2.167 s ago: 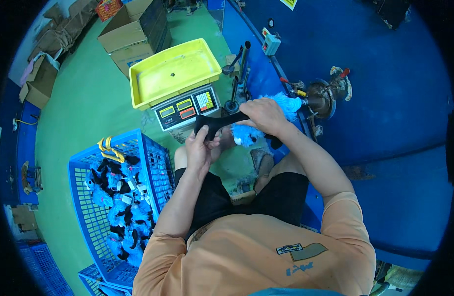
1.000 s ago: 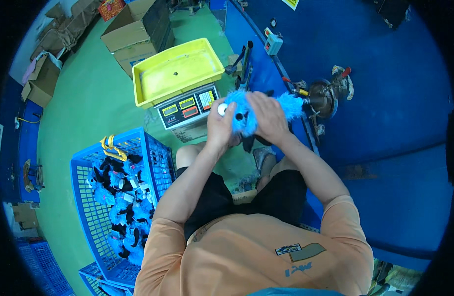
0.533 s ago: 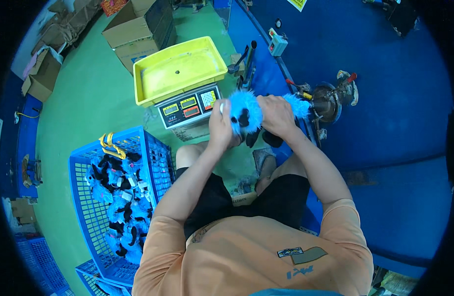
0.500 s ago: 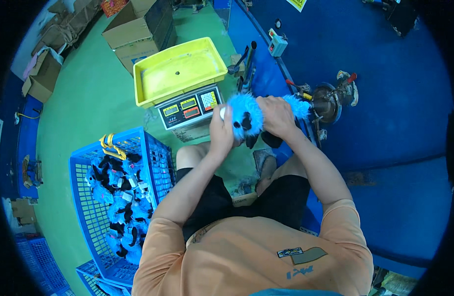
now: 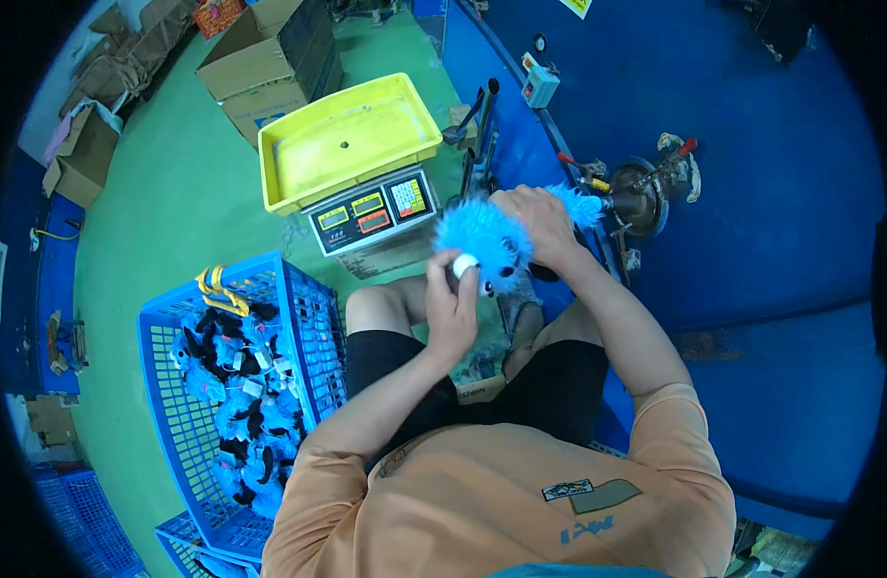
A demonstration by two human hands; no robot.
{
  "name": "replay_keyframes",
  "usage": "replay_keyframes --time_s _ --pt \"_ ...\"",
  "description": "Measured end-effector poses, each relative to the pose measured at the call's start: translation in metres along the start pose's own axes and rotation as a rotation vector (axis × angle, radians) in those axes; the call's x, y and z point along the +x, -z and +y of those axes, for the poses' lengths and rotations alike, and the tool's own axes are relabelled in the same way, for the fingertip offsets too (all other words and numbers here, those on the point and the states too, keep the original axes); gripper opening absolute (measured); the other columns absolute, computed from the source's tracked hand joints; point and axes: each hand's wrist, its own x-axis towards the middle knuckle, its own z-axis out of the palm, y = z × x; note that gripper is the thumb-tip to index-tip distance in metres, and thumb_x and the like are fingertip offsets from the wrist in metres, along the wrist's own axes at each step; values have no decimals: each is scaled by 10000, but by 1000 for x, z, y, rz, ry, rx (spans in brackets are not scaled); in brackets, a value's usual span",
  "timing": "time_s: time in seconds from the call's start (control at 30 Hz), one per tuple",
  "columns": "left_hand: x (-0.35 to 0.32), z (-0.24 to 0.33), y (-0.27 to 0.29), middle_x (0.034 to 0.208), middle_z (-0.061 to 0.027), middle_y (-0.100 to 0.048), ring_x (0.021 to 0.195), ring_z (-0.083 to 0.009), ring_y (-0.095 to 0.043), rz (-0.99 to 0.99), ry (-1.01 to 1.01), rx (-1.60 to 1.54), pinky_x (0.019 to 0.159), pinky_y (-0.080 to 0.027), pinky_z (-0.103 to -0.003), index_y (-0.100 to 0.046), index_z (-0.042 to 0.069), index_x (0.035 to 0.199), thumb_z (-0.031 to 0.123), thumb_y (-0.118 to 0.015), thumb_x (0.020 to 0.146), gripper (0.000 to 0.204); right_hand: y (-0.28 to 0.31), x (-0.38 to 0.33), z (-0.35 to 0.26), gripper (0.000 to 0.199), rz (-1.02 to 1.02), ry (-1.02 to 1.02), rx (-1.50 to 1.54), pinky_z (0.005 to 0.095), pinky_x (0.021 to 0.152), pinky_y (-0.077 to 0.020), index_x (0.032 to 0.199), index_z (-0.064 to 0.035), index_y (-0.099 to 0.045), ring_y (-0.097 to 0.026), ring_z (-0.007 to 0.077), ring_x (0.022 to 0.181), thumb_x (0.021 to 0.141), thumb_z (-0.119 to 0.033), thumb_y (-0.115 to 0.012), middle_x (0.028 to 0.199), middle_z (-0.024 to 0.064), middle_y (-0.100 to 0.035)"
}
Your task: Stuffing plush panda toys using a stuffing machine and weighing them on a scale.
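A fluffy blue plush toy (image 5: 477,236) with black and white parts is held between my two hands, above my knees. My left hand (image 5: 450,313) is closed on its near side, with fingers and thumb around a round white part that looks like an eye. My right hand (image 5: 538,223) wraps the toy's body from above, so that part is hidden. Beyond that hand, the blue fur reaches to the metal nozzle fitting (image 5: 639,199) on the blue machine and touches or covers its end. Which part of the toy sits there I cannot tell.
A blue plastic crate (image 5: 159,385) of similar plush toys stands at my left. Ahead are a digital scale (image 5: 371,212) bearing a yellow tray (image 5: 299,154), and an open cardboard box (image 5: 260,72). The blue machine wall (image 5: 771,250) rises on my right, with a small switch box (image 5: 540,87).
My left hand has moved down toward me and slightly right, keeping hold of the white part. The toy's head has turned with it. My right hand has stayed almost in place.
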Motion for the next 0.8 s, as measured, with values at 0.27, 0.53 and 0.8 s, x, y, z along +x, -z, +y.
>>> replay_keyframes --time_s 0.27,0.53,0.8 --pt "77 -66 1 1191 -171 -575 1015 -265 -581 -41 33 -114 905 -465 -370 -498 5 1279 175 -437 1039 299 17 8 -15 159 -206 -173 -22 480 694 -499 965 -107 -580 -665 368 770 860 -223 -606 875 127 -699" --pt "32 -22 -2 1236 -194 -553 1063 -292 -569 31 12 -42 938 -459 -398 -553 32 1287 177 -505 1006 321 7 6 3 258 -147 -80 115 500 706 -508 1022 -96 -602 -681 387 814 826 -253 -664 897 138 -706" --pt "55 -1 29 1276 -212 -545 1122 -317 -556 -73 -133 138 977 -448 -405 -496 25 1404 188 -541 983 454 19 12 -5 285 -145 -76 121 465 684 -507 1057 -89 -599 -674 381 801 877 -303 -654 904 143 -708"
